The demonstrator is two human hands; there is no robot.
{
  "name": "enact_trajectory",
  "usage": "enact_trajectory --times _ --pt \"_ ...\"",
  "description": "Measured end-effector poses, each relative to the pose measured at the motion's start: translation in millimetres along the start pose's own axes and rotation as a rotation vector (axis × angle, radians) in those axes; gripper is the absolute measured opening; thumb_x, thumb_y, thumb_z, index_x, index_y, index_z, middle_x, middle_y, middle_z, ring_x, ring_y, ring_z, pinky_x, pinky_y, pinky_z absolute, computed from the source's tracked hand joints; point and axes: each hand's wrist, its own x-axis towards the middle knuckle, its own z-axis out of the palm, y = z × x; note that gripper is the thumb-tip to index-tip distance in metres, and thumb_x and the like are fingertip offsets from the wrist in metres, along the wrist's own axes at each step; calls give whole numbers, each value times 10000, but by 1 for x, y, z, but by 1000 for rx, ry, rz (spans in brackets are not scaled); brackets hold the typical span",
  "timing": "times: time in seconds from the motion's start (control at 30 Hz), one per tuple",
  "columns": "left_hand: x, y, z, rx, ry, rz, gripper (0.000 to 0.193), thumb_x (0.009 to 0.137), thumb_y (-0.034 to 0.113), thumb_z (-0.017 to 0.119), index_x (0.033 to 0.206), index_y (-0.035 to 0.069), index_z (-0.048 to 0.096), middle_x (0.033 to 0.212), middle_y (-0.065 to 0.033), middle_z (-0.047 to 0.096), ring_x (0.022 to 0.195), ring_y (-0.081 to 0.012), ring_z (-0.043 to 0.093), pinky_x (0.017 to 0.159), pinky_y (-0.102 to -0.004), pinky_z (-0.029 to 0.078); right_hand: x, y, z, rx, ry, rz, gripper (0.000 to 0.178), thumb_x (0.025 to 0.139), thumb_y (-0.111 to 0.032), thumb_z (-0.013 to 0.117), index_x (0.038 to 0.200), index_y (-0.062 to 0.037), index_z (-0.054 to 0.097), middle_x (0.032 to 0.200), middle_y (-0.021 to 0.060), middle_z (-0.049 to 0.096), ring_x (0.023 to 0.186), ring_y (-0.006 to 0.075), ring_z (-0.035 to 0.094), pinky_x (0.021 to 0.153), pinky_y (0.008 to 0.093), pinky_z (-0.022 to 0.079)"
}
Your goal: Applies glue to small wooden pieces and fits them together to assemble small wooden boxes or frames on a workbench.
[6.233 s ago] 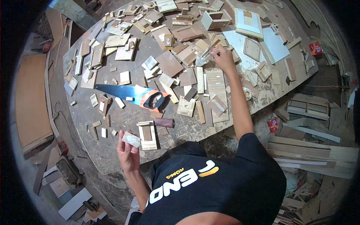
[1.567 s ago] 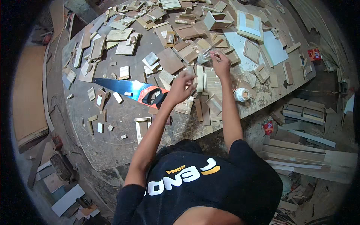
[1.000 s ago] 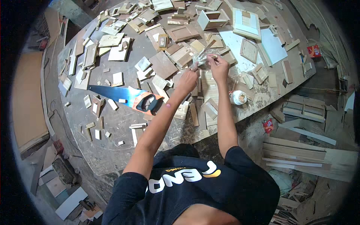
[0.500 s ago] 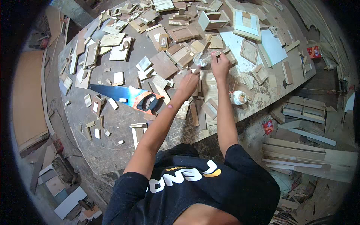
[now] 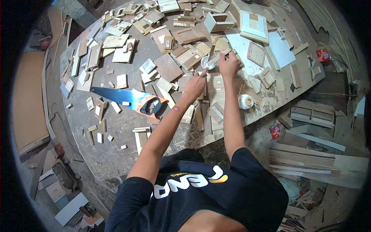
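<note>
My left hand [image 5: 194, 86] is closed, its fingertips at the near rim of a small clear cup [image 5: 205, 64] with whitish contents. A flat wooden stick [image 5: 212, 49] leans up out of this cup. Just right of it, my right hand [image 5: 229, 64] pinches a small light wooden piece [image 5: 225, 51]; the fingers partly cover it. Beneath and between my forearms lie pale wooden boards [image 5: 215, 87]. A white open jar [image 5: 245, 101] stands to the right of my right forearm.
A handsaw [image 5: 131, 101] with an orange and black handle lies left of my left forearm. Many wooden offcuts and small panels [image 5: 168, 65] cover the table [image 5: 116, 154]. An open wooden box [image 5: 220, 23] and framed panel [image 5: 254, 26] stand at the back. Planks [image 5: 301, 159] lie lower right.
My right hand has shifted slightly; the wooden piece in it has moved up and away from the cup. The cup has edged a little to the right. My left hand stays nearly in place.
</note>
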Motion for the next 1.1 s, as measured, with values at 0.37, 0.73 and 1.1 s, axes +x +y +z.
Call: enact_trajectory --times 0.37,0.73,1.1 --pt "3 -10 3 -105 131 70 187 773 -48 537 930 -60 638 1193 -222 584 973 -435 583 814 -472 531 11 16 -29 121 127 102 131 842 -118 657 860 11 666 673 130 669 632 195 682 592 318 514" --pt "-10 -10 -18 -434 195 -95 314 683 -70 577 991 -72 519 1319 -294 479 982 -470 565 857 -479 481 2 32 -45 563 32 266 123 891 -21 609 960 81 608 927 156 678 814 199 673 649 316 611" --pt "-30 -19 -27 -417 178 -112 276 745 28 608 996 -56 532 903 -247 582 886 -434 572 747 -488 472 -18 15 -31 252 -33 21 84 900 -54 631 928 22 655 795 37 680 719 95 649 616 246 533"
